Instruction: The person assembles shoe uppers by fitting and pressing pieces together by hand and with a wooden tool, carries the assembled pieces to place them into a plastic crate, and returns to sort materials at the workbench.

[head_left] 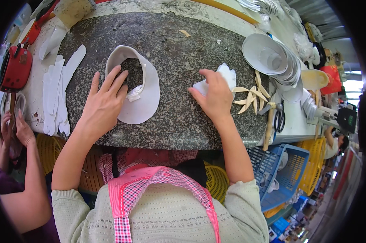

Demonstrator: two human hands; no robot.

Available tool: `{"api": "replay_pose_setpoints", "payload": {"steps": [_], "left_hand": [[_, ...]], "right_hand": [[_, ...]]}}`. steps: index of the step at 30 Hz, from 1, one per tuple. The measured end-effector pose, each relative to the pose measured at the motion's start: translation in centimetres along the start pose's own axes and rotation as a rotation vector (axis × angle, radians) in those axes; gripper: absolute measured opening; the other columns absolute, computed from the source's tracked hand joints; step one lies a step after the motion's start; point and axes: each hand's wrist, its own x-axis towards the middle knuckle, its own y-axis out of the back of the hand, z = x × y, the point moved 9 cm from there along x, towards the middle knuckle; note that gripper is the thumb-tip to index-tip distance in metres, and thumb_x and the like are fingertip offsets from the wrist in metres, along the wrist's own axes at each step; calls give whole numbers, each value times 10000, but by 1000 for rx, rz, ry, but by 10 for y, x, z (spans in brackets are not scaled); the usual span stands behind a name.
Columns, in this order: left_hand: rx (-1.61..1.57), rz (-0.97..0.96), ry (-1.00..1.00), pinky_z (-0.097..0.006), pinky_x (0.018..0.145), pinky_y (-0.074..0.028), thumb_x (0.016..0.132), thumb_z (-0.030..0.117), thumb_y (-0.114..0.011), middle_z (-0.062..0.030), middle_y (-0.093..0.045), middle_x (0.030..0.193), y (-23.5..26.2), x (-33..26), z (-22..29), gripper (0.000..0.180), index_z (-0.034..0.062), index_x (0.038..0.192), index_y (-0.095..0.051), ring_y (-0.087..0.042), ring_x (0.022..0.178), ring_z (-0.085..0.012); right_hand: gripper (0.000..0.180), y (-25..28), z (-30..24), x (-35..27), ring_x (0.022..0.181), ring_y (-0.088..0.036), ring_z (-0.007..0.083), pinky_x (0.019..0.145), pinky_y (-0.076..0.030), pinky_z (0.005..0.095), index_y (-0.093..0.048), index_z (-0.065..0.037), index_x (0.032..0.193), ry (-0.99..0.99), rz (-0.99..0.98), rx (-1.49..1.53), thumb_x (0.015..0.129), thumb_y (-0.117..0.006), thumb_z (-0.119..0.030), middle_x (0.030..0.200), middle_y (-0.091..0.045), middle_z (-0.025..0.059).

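My left hand (104,99) lies over the left side of a pale grey, visor-shaped piece (145,103), its fingers spread across the rim and opening. A small white tab (134,94) sits on the inner edge of that piece, near my thumb. To the right, my right hand (213,96) rests over a small white layered piece (229,75), with thumb and index finger apart and part of the white showing between them. The other fingertips are partly hidden. Just beyond it lie several cream, pointed crescent strips (251,98).
Long white flat pieces (56,97) lie at the left of the speckled stone slab (179,125). Stacked grey ovals (268,54), black-handled scissors (279,119) and a wooden-handled tool (268,129) are at the right. A blue crate (286,170) stands below. Another person's hands (24,127) are at left.
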Motion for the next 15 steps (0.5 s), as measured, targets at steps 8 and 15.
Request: {"api": "replay_pose_setpoints", "payload": {"steps": [8, 15], "left_hand": [[-321, 107, -228, -443, 941, -367, 647, -44, -519, -135, -548, 1102, 53, 26, 75, 350, -12, 990, -575, -491, 1094, -284], [-693, 226, -226, -333, 716, -481, 673, -11, -545, -128, -537, 940, -32, 81, 127, 237, -7, 904, -491, -566, 849, -261]], "right_hand": [[163, -16, 67, -12, 572, -569, 252, 545, -433, 350, -571, -67, 723, -489, -172, 119, 723, -608, -226, 633, -580, 85], [137, -23, 85, -28, 615, -496, 46, 567, -394, 191, -540, -30, 740, -549, -88, 1032, 844, -563, -116, 665, -549, -11]]}}
